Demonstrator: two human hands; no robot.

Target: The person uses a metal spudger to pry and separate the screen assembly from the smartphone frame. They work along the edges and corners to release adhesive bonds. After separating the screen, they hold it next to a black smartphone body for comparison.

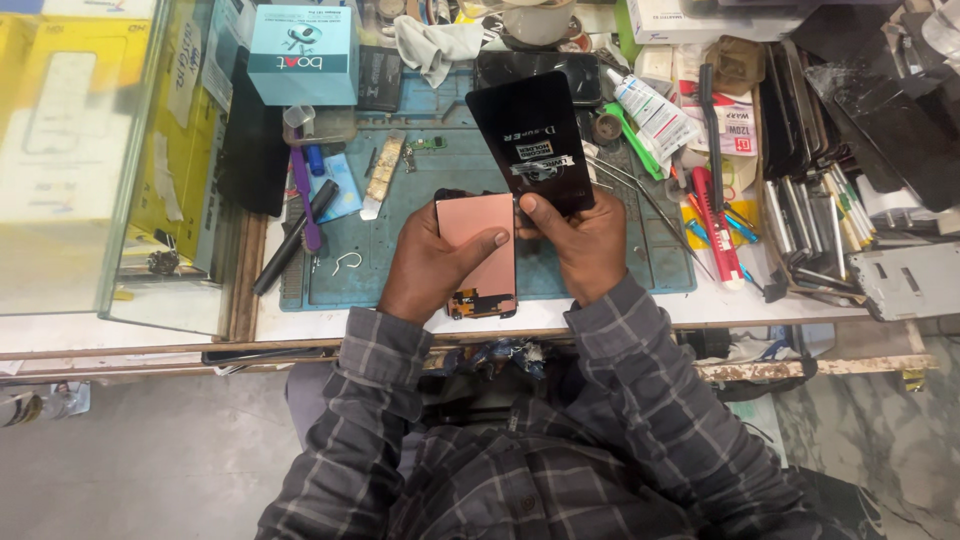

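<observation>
Over the near edge of the bench, seen from the head camera, both hands work close together above a blue-green work mat. The left hand is closed around a copper-pink phone screen panel, thumb laid across its face; the panel's long axis runs from the person toward the far edge, with a dark ribbon end pointing back at the person. The right hand grips the lower end of a black glossy sheet, thumb on top; it stands tilted, its long axis leaning away toward the far edge, and a grey-and-white label sits near its middle. The two pieces touch or nearly touch where the thumbs meet.

At the far left corner a pale teal box with a dark band stands beside a glass case showing yellow packaging inside. A white tube with a printed label lies right of the black sheet, next to a green-handled tool. Behind it is a red-and-white card, and a red-handled tool lies toward the right edge. A row of metal tools fills the right side. A purple tool and a black pen lie at the mat's left edge. A white cloth is bunched at the far edge.
</observation>
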